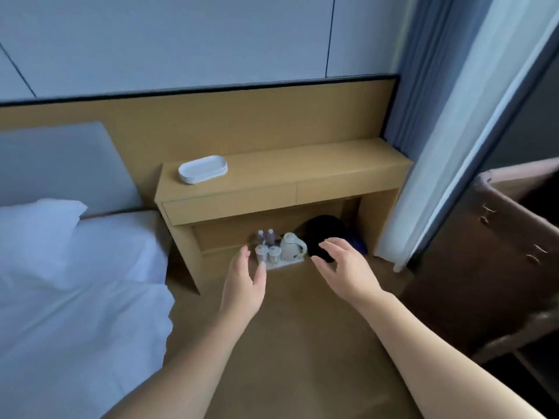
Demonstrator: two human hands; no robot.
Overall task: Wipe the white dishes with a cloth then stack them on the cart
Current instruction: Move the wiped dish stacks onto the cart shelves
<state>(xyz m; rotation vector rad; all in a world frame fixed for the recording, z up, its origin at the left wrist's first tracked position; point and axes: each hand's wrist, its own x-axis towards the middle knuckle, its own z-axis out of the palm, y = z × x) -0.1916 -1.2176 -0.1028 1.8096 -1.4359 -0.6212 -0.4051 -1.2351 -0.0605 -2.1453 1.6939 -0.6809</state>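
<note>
Stack of white oblong dishes [203,169] on the wooden desk's [317,167] left end.

The stack of dishes [202,169] sits on the left end of the table [317,173], which stands against the wall panel [242,122]. The bed [75,297] lies just left of the table, with a pillow [36,225] at its head. Under the table, a tray [290,263] rests on the floor [302,343]. On it, 2 bottles [260,237] stand at the back, 2 cups [262,253] in front of them, and a kettle [291,247] to their right. A bag [325,231] lies right of the kettle, behind the right hand [344,273]. The left hand [243,285] hovers before the tray, apart from the right. A curtain [438,146] hangs right of the table, and the cart [499,267] stands further right.
</note>
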